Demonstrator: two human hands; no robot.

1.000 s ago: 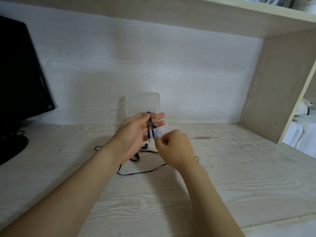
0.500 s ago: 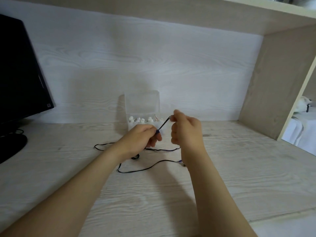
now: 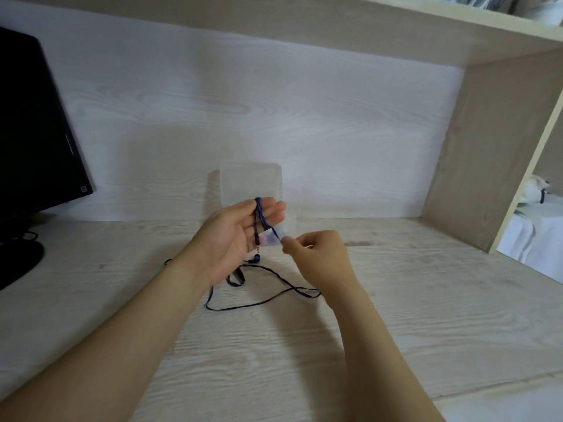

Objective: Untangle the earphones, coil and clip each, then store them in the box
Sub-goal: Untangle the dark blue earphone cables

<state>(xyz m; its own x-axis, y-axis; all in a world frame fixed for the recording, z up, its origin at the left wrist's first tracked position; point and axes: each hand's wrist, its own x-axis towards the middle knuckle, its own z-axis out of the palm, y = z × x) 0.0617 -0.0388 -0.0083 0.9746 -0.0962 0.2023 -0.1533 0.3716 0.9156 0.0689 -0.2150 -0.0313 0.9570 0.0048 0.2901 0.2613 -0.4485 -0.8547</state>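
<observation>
Earphones [image 3: 259, 215] looped over left hand [image 3: 233, 239], pinched by right hand [image 3: 316, 257] (slack below)

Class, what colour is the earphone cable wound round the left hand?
The cable is dark blue; head view.

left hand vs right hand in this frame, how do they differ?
The left hand is open, palm to camera, fingers straight; the right hand is curled, back showing. The left hand carries the blue earphone cable wound round its fingers; the right hand pinches one strand at its fingertips. Both hold the same cable; its rest lies on the desk.
</observation>
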